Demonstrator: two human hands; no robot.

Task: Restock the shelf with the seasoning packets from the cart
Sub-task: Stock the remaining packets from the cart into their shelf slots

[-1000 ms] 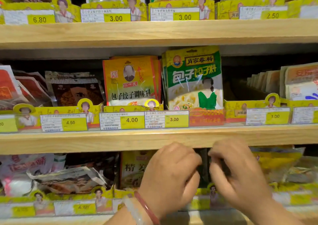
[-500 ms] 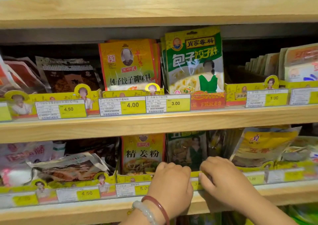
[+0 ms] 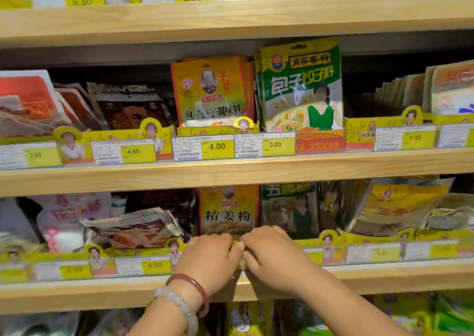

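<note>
Seasoning packets (image 3: 227, 213) with yellow fronts stand upright in a yellow cardboard tray (image 3: 315, 243) on the lower wooden shelf (image 3: 77, 293), directly behind both hands.

Head view, lower shelf: left hand (image 3: 209, 257) and right hand (image 3: 273, 254) meet knuckle to knuckle at the tray's front lip, fingers curled in toward each other. They appear to pinch something small and yellow between them; whether it is the tray's edge or a packet's bottom edge, I cannot tell. Left wrist carries a red bangle (image 3: 195, 285) and a pale bead bracelet (image 3: 179, 305). Just right of the yellow packets stand green packets (image 3: 289, 210), then a slumped yellow bag (image 3: 395, 207). To the left lie crumpled clear bags (image 3: 133, 229) and a pink-and-white bag (image 3: 69, 217), tilted and untidy. Price tags run along the tray fronts; one reads 4.50 (image 3: 155, 265).

Middle shelf (image 3: 230, 174): orange-yellow packets (image 3: 209, 91) stand upright beside taller green-and-yellow packets (image 3: 301, 84), touching side by side. Tags below read 4.00 (image 3: 217, 146) and 3.00 (image 3: 275, 144). Dark brown packets (image 3: 128, 107) and red ones (image 3: 28, 102) lean at far left. Pale packets (image 3: 448, 86) are filed in a row at far right.

Top shelf (image 3: 230, 17): only tags show along its edge. More packaging shows blurred below the lower shelf.
</note>
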